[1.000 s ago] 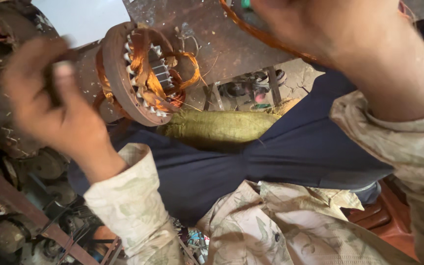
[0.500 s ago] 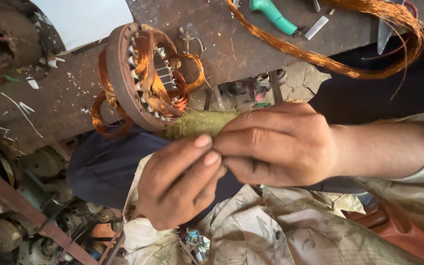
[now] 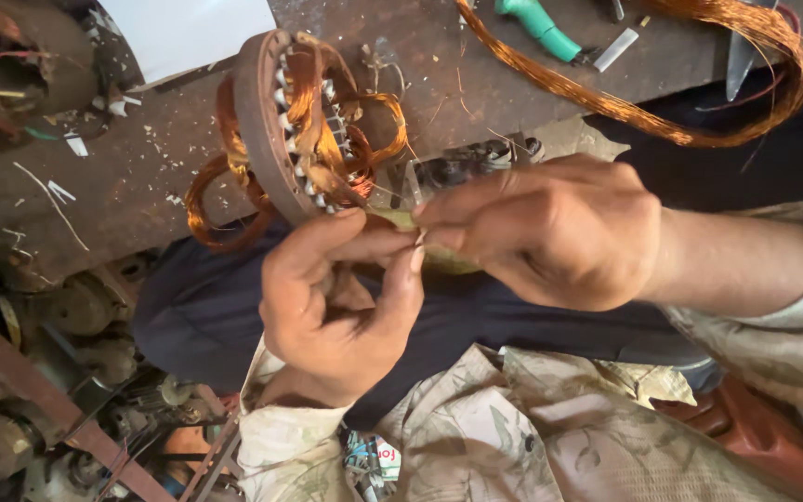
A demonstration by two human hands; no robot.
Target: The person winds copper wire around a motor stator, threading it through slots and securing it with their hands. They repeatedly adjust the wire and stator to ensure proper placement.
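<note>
My left hand (image 3: 336, 297) and my right hand (image 3: 559, 232) meet at the middle of the view. Their fingertips pinch a small pale green strip (image 3: 400, 219) between them. Just behind the fingers a round rusty motor stator (image 3: 267, 121) stands on edge on a rusty bench (image 3: 141, 167). Loops of copper winding (image 3: 327, 139) spill out of both its sides. Most of the strip is hidden by my fingers. Below the hands lie my dark blue trouser leg (image 3: 197, 307) and my pale patterned shirt (image 3: 513, 437).
A long loose hank of copper wire (image 3: 699, 125) curves over the bench at the top right, beside a green-handled tool (image 3: 541, 26) and a metal blade (image 3: 741, 56). A white sheet (image 3: 188, 33) lies at the top left. Old motor parts (image 3: 76, 316) crowd the lower left.
A second ago my hands were apart, the left raised at the left and the right up high. They have since come together in front of the stator and pinch the strip.
</note>
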